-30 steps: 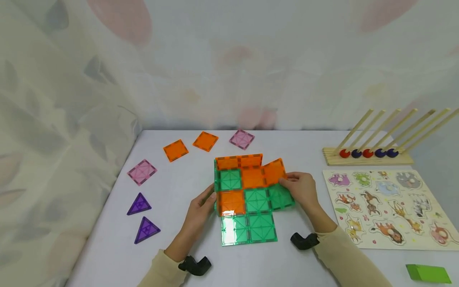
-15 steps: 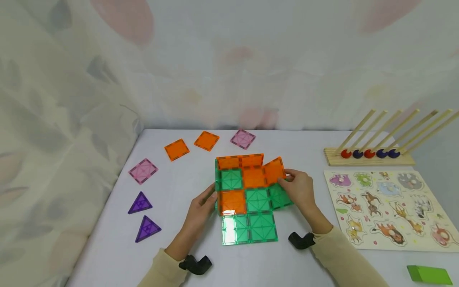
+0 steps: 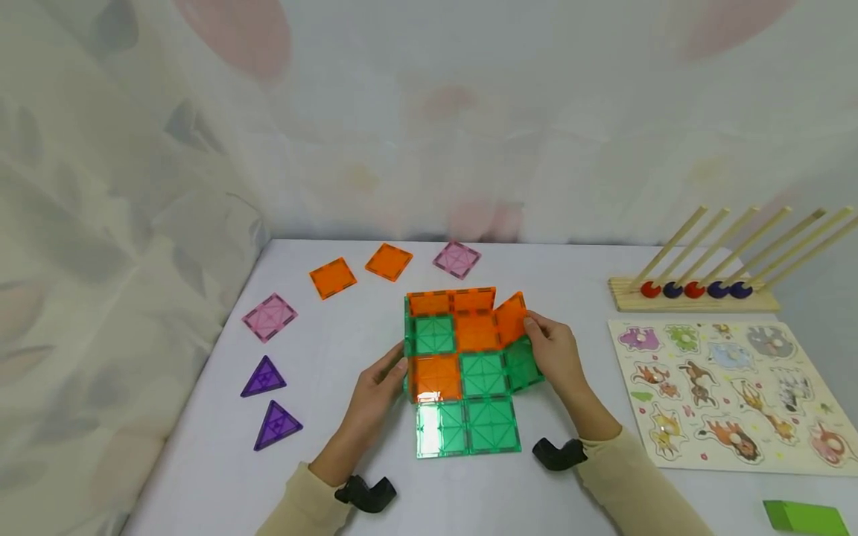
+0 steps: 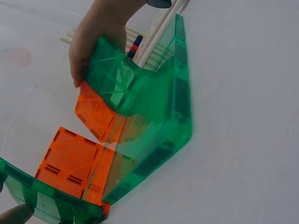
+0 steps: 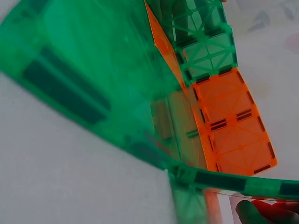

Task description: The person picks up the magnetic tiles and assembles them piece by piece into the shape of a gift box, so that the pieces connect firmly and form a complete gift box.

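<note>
Clear orange and green magnetic tiles are joined in a tray-like shape mid-table. Two upright orange tiles (image 3: 474,299) form its back wall; a narrow green wall (image 3: 410,335) stands on the left. My left hand (image 3: 377,391) holds that left wall, thumb at the near side, other fingers partly hidden behind it. At the right side, my right hand (image 3: 558,353) pinches the outer edge of a tilted orange tile (image 3: 512,320), beside a tilted green tile (image 3: 521,365). Flat green tiles (image 3: 492,424) lie at the front. In the left wrist view, a green tile (image 4: 112,77) partly covers the right hand.
Loose orange tiles (image 3: 333,278), pink tiles (image 3: 269,318) and purple triangles (image 3: 277,426) lie on the left and back. On the right are a wooden rack (image 3: 697,300) with rods and beads, an animal puzzle board (image 3: 731,394) and a green block (image 3: 804,517).
The right-side orange and green tiles have tilted up more steeply as my right hand moved slightly left. My left hand has kept its place on the left wall.
</note>
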The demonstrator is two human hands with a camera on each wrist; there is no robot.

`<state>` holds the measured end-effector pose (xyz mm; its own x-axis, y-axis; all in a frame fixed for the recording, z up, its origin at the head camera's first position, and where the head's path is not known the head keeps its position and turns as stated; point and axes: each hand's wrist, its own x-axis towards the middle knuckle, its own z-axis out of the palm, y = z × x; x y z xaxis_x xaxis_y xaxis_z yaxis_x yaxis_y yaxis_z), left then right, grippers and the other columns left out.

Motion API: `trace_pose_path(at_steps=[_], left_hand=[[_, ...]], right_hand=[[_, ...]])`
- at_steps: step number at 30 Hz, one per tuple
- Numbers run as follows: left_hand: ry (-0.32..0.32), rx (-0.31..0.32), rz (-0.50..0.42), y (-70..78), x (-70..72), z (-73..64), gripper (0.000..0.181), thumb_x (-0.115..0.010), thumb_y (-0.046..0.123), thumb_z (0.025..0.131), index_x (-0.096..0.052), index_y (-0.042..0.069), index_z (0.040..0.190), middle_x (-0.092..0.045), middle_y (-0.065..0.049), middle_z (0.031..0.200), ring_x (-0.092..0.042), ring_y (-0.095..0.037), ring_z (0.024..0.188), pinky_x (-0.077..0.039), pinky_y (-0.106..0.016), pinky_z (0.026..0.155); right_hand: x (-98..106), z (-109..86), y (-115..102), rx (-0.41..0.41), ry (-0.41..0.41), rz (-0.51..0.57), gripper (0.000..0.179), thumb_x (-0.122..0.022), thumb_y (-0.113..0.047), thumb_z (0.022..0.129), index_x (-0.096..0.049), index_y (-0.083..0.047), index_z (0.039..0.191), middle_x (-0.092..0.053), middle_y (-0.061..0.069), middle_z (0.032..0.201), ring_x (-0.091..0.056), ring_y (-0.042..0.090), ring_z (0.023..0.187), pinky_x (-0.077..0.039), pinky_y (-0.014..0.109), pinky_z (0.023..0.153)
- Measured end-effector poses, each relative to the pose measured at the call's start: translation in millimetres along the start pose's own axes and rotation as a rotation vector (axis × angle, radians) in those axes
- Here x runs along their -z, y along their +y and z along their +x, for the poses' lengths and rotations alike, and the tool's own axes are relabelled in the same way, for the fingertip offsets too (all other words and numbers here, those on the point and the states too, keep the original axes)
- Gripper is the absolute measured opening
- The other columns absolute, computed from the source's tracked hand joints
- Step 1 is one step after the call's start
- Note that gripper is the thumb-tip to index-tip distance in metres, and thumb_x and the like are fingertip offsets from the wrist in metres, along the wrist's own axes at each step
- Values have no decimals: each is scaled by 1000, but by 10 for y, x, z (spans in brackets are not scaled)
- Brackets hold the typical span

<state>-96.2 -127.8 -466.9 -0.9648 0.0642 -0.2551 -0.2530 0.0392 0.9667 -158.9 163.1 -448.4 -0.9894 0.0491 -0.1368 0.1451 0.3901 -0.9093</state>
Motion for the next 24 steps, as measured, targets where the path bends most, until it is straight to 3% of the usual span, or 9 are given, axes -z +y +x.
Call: trace_pose_path(at_steps=[5,11,24], left_hand=[[2,-11,7,3,2,8,52,-54,38,98,-43,21,145,-36,-1,153,-24,-25,146,-32,-49,112],[-9,-20,13,-20,13,21,58,-55,44,95,-42,18,146,-35,-5,154,-22,-29,146,-29,-52,113],[-16,-22,-4,-16,15,18,57,-56,43,95,-43,18,145,-36,-4,154,-24,-27,146,-32,-49,112]], right_hand=[[-35,-3,-28,-43,-37,107,45,-46,-24,102,-46,1,140,-47,15,145,-38,27,139,-37,41,111],[-101,-27,-66,-71,-50,150,48,-46,-26,102,-42,-2,143,-44,11,148,-36,25,141,-36,39,112],[-171,-85,-127,39,-79,102,52,-50,-29,101,-41,-2,144,-46,11,146,-47,25,133,-42,36,105]])
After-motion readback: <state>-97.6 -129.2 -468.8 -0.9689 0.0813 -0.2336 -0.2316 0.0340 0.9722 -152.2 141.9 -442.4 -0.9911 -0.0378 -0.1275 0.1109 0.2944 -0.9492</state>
